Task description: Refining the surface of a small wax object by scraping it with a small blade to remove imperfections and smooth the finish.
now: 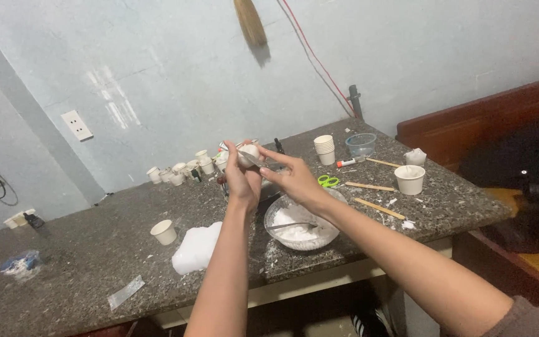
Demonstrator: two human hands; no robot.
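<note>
Left hand (242, 178) grasps 1 small white cup (248, 154) upright; right hand (294, 178), pinching a thin tool (258, 161), best works gently at the rim over the bowl (274, 212).

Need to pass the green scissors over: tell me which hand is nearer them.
Right. The right hand is just left of the green scissors, slightly above the counter; the left hand, holding a small white ball, is farther left.

Speckled stone bench (95, 249) against a pale wall. On it: a lone paper cup (163, 232), a white plastic bag (196, 248), a stack of cups (324, 149), a clear tub (361, 144), green scissors (328, 181), wooden sticks (378, 208) and a filled white cup (410, 180). Wall socket (77, 125) at left.
</note>
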